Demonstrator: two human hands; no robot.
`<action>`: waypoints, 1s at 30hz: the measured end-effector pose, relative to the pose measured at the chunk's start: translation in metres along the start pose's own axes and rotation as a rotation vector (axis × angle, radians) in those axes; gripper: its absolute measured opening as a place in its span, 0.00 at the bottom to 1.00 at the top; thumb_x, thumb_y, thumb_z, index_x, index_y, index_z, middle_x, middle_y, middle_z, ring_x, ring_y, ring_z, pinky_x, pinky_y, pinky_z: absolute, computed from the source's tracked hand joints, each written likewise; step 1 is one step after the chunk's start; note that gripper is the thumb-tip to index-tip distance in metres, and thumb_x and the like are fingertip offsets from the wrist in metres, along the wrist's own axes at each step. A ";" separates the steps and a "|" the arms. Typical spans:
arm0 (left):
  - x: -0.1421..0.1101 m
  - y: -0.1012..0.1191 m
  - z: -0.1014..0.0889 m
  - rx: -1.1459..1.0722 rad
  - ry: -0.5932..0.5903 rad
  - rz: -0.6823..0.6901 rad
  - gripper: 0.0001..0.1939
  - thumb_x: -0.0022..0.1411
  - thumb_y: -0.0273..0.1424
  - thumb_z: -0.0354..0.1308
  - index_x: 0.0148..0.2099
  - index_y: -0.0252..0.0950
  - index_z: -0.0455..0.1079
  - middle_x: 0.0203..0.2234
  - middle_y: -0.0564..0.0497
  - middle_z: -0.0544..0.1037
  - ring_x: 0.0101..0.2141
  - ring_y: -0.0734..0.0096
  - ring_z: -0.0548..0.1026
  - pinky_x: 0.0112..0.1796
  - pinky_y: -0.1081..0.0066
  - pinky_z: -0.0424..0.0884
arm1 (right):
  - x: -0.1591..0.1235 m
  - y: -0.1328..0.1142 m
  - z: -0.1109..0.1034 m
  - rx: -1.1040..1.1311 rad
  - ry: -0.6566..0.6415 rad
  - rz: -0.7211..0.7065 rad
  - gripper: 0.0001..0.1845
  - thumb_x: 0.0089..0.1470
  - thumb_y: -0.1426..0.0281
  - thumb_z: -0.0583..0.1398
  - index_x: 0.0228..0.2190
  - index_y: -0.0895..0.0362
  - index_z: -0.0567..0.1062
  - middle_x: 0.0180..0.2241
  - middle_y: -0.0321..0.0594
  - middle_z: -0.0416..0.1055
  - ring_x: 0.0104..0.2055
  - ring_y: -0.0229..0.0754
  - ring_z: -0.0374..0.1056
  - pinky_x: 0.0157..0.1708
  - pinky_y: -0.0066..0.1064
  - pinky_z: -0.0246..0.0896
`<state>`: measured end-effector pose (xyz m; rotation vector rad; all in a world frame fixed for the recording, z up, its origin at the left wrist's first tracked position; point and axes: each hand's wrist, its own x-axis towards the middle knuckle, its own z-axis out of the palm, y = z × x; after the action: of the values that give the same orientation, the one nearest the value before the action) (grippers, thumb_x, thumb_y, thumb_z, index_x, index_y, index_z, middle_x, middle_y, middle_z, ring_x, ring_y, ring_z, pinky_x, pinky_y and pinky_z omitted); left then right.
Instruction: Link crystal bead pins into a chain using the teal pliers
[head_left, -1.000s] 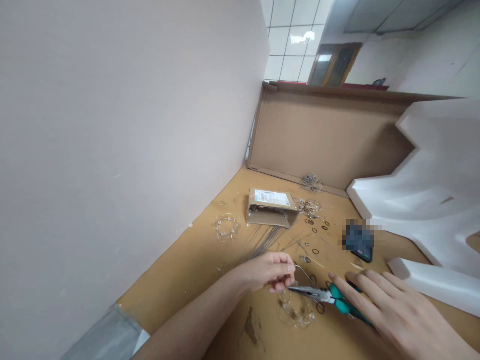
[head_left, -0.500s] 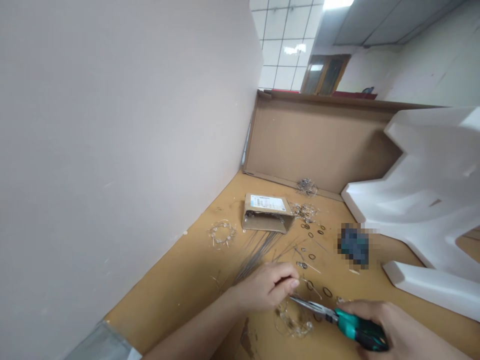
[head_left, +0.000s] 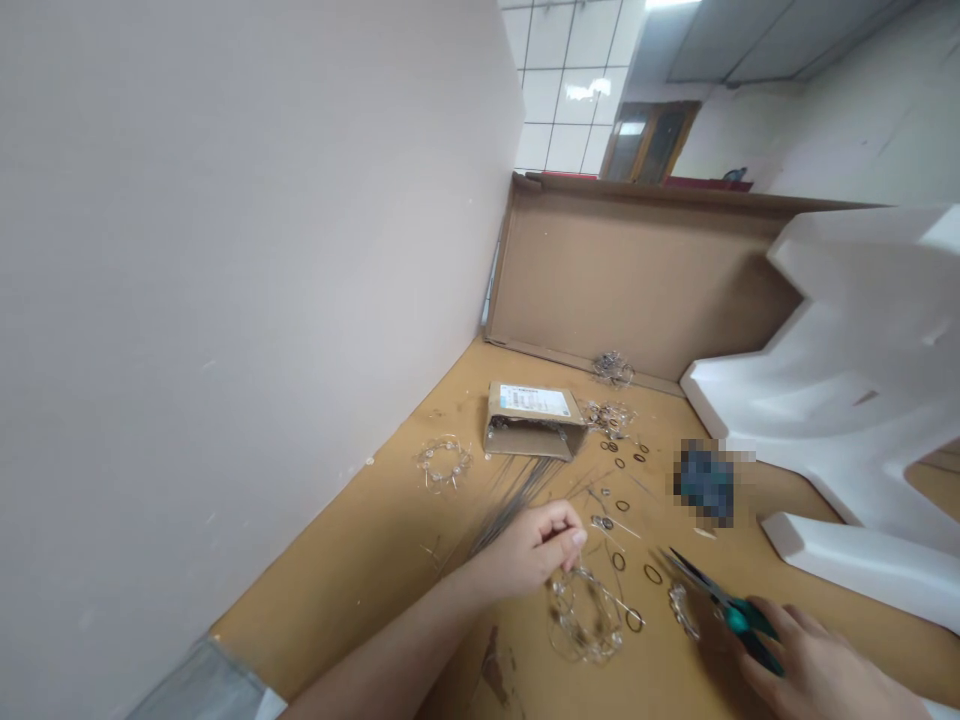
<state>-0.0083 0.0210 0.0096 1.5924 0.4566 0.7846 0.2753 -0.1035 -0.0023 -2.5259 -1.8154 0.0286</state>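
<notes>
My left hand (head_left: pixel 536 550) is closed in a pinch on the upper edge of a beaded wire ring (head_left: pixel 585 615), a loose loop of thin wire with clear beads that hangs just below the fingertips. My right hand (head_left: pixel 817 655) grips long-nose pliers (head_left: pixel 731 608) by their green and black handles. The pliers' jaws are slightly parted and apart from the ring, pointing up and left. Close to the jaws lies a smaller beaded loop (head_left: pixel 682 612). Dark small hoops (head_left: pixel 652 574) are scattered between the two hands. A bundle of straight grey wires (head_left: pixel 517 500) runs behind my left hand.
A small open cardboard box (head_left: pixel 534 420) stands behind the wires. Another beaded wire ring (head_left: pixel 444 463) lies to its left, with heaps of wire pieces (head_left: pixel 611 418) to its right. White foam packing (head_left: pixel 847 340) and a blurred-out dark object (head_left: pixel 703 485) are at right; a pale wall (head_left: pixel 262 250) bounds the left.
The pliers have moved right, away from my left hand, and their jaws have opened. My left hand has risen slightly, with the beaded ring now more in view beneath it.
</notes>
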 end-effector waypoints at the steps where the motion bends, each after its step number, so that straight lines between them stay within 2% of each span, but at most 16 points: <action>1: 0.000 0.000 0.000 -0.015 -0.004 -0.017 0.12 0.60 0.37 0.50 0.29 0.34 0.59 0.18 0.57 0.64 0.21 0.79 0.61 0.27 0.76 0.59 | 0.000 -0.001 0.005 -0.026 -0.005 0.026 0.17 0.50 0.54 0.49 0.32 0.51 0.71 0.32 0.44 0.73 0.38 0.55 0.70 0.34 0.44 0.62; 4: 0.001 0.000 -0.001 -0.059 -0.004 -0.066 0.14 0.58 0.39 0.52 0.29 0.34 0.60 0.16 0.59 0.63 0.19 0.81 0.58 0.24 0.77 0.56 | -0.001 -0.006 0.017 -0.064 0.024 0.054 0.19 0.51 0.56 0.48 0.36 0.54 0.69 0.35 0.46 0.71 0.44 0.57 0.67 0.37 0.47 0.61; 9: 0.000 0.001 -0.002 -0.068 -0.046 -0.119 0.13 0.57 0.39 0.53 0.30 0.33 0.62 0.15 0.60 0.62 0.18 0.82 0.56 0.22 0.78 0.54 | -0.001 -0.005 0.029 -0.091 0.127 0.008 0.23 0.51 0.55 0.49 0.40 0.58 0.71 0.38 0.49 0.71 0.44 0.59 0.65 0.40 0.49 0.60; 12: -0.002 0.002 0.000 0.001 -0.071 -0.136 0.11 0.56 0.37 0.55 0.30 0.33 0.65 0.19 0.58 0.65 0.21 0.82 0.60 0.25 0.78 0.57 | 0.000 -0.011 0.018 0.047 0.216 -0.069 0.27 0.48 0.53 0.52 0.42 0.60 0.72 0.43 0.51 0.71 0.45 0.58 0.65 0.41 0.48 0.61; 14: -0.004 0.002 0.002 0.070 -0.109 -0.142 0.10 0.56 0.36 0.57 0.31 0.33 0.67 0.21 0.57 0.66 0.23 0.81 0.62 0.26 0.78 0.59 | -0.002 -0.028 0.001 0.281 0.236 -0.077 0.27 0.48 0.51 0.53 0.42 0.57 0.74 0.44 0.48 0.72 0.42 0.53 0.68 0.39 0.42 0.64; 15: -0.005 0.001 0.003 0.112 -0.131 -0.139 0.10 0.56 0.36 0.56 0.31 0.33 0.68 0.22 0.56 0.67 0.23 0.81 0.62 0.26 0.78 0.59 | -0.004 -0.039 -0.010 0.416 0.204 -0.092 0.26 0.47 0.50 0.54 0.40 0.54 0.75 0.42 0.47 0.73 0.38 0.50 0.70 0.34 0.38 0.66; 17: -0.006 0.001 0.004 0.227 -0.166 -0.099 0.11 0.56 0.37 0.56 0.32 0.33 0.69 0.21 0.57 0.67 0.22 0.81 0.62 0.25 0.78 0.58 | -0.008 -0.066 -0.030 0.654 0.096 -0.198 0.21 0.48 0.53 0.55 0.37 0.51 0.77 0.40 0.45 0.74 0.36 0.47 0.70 0.32 0.33 0.65; 19: -0.007 0.000 0.005 0.367 -0.166 -0.002 0.09 0.57 0.36 0.56 0.32 0.34 0.70 0.21 0.57 0.67 0.23 0.81 0.62 0.25 0.78 0.57 | -0.010 -0.089 -0.043 0.800 -0.024 -0.285 0.18 0.48 0.54 0.57 0.33 0.51 0.79 0.34 0.44 0.75 0.34 0.45 0.69 0.30 0.31 0.64; 23: -0.006 0.000 0.008 0.550 -0.143 0.155 0.06 0.56 0.32 0.57 0.30 0.35 0.71 0.21 0.57 0.67 0.25 0.79 0.63 0.27 0.78 0.57 | -0.005 -0.110 -0.041 0.946 -0.297 -0.256 0.18 0.46 0.54 0.58 0.30 0.54 0.79 0.23 0.38 0.72 0.22 0.38 0.62 0.22 0.29 0.58; 24: -0.006 0.000 0.009 0.569 -0.138 0.157 0.06 0.56 0.32 0.57 0.30 0.35 0.71 0.20 0.57 0.67 0.25 0.79 0.63 0.28 0.78 0.57 | -0.003 -0.110 -0.036 0.977 -0.305 -0.227 0.18 0.46 0.54 0.59 0.30 0.55 0.78 0.22 0.36 0.70 0.20 0.36 0.59 0.21 0.29 0.56; 27: -0.006 0.001 0.012 0.583 -0.132 0.124 0.07 0.57 0.33 0.56 0.30 0.35 0.71 0.19 0.57 0.67 0.24 0.79 0.63 0.28 0.78 0.58 | 0.001 -0.108 -0.025 1.014 -0.187 -0.173 0.16 0.45 0.56 0.60 0.30 0.56 0.75 0.19 0.32 0.64 0.21 0.36 0.58 0.22 0.28 0.55; 30: -0.008 0.001 0.013 0.534 -0.155 0.088 0.08 0.57 0.33 0.56 0.30 0.34 0.71 0.21 0.56 0.68 0.24 0.79 0.63 0.28 0.78 0.59 | 0.003 -0.108 -0.022 0.985 -0.187 -0.246 0.14 0.48 0.59 0.59 0.33 0.55 0.74 0.20 0.31 0.62 0.22 0.36 0.58 0.24 0.29 0.55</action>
<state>-0.0045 0.0061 0.0088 2.1647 0.5129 0.6260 0.1747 -0.0668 0.0239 -1.6344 -1.5579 0.9178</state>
